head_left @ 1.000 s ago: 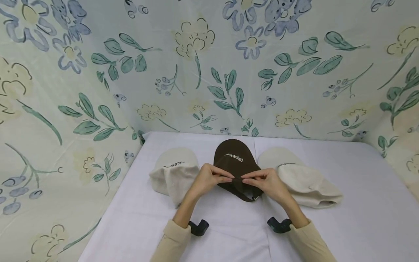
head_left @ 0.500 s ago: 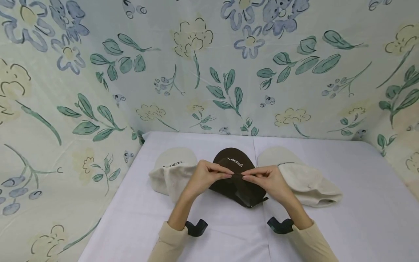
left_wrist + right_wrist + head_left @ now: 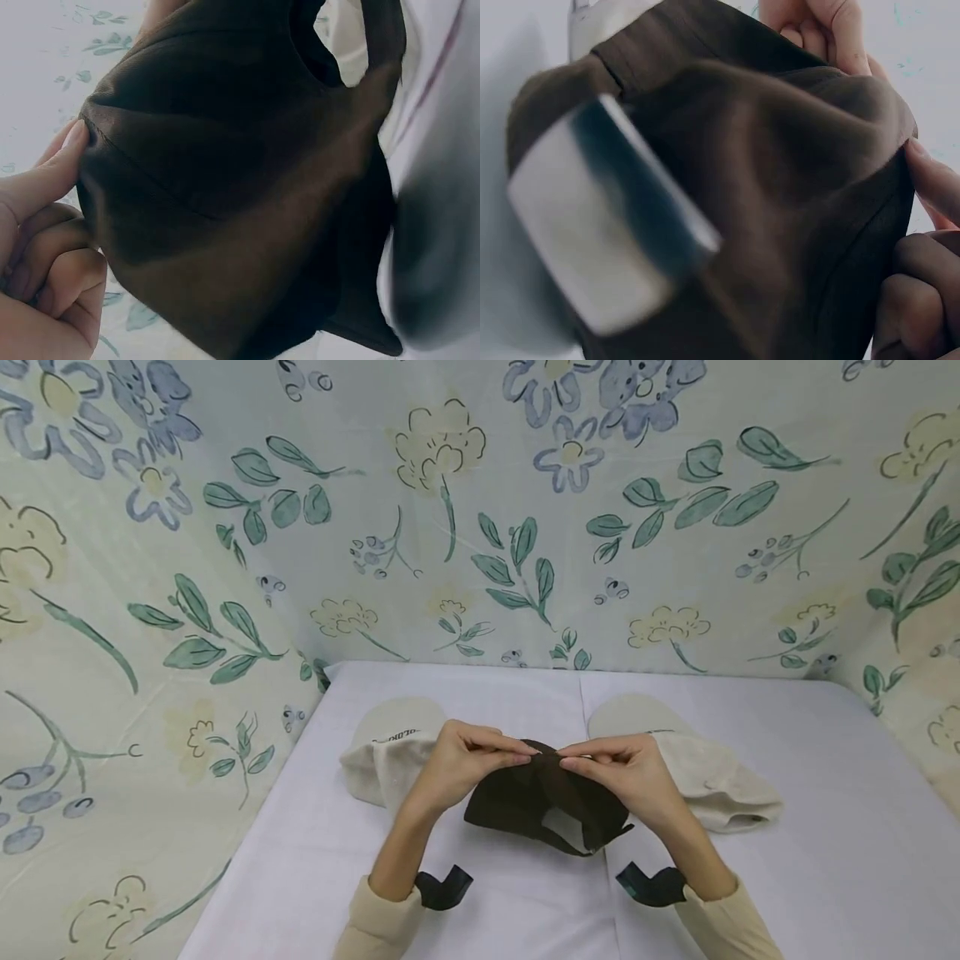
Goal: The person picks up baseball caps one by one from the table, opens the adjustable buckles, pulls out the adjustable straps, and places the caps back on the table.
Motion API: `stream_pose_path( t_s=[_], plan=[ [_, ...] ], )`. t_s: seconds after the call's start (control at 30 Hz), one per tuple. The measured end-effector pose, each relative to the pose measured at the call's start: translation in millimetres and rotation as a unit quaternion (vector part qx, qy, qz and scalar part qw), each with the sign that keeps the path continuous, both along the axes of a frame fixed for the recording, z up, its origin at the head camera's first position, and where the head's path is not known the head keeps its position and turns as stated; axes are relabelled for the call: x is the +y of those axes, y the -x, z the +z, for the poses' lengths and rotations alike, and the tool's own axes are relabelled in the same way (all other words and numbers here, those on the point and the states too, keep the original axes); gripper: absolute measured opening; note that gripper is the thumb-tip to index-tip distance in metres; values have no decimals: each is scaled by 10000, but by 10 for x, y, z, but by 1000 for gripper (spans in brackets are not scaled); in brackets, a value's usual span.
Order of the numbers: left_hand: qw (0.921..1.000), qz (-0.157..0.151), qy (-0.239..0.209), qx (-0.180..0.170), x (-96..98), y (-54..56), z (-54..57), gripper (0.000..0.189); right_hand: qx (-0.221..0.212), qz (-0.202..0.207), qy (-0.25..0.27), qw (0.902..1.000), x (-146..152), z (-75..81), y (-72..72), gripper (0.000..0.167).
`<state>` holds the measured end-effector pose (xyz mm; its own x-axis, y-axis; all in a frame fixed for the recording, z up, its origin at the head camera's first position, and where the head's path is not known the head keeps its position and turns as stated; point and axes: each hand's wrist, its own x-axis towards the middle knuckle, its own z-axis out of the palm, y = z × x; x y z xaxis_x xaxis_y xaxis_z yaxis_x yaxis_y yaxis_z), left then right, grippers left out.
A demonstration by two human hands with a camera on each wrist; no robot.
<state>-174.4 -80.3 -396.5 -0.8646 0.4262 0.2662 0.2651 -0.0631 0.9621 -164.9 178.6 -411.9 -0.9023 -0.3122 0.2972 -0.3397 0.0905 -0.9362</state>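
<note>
Brown cap pinched at the crown between both hands

You have the brown cap (image 3: 510,797) in front of you, above the table (image 3: 832,768); whether its lower edge touches the cloth surface, I cannot tell. Your left hand (image 3: 460,768) pinches the crown at the cap's left side, thumb against forefinger, the other fingers curled in. Your right hand (image 3: 633,779) mirrors it on the cap's right side. The fingertips of the two hands are near each other, apart, with cap fabric between.

The cap's strap end faces you; white shows through the gap above the strap. Left of the brown cap, partly behind your left hand, lies the lettered beige cap (image 3: 369,768). Right of it, partly behind your right hand, lies the second beige cap (image 3: 723,785). Behind all three caps hangs the flowered cloth (image 3: 420,552).

Step in hand, as I read it: handling the crown, either raising it or drawing it into shape. The views do not settle which. Next move, in my judgement, calls for equal height and even pull from both pinches, so the soft crown does not twist, plus care that the loose lower edge does not fold under on the table.
</note>
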Motion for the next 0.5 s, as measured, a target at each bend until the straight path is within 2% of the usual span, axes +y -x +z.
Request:
stream_pose_path(
  t_s=[0.27, 0.5],
  plan=[
    [9995, -40, -210, 231, -28, -82, 148, 11, -101, -29, 327, 9994, -43, 158, -122, 11],
    [9990, -9, -425, 167, -31, -112, 245, 13, -68, -241, 376, 9990, -100, 293, -173, 11]
  ],
)
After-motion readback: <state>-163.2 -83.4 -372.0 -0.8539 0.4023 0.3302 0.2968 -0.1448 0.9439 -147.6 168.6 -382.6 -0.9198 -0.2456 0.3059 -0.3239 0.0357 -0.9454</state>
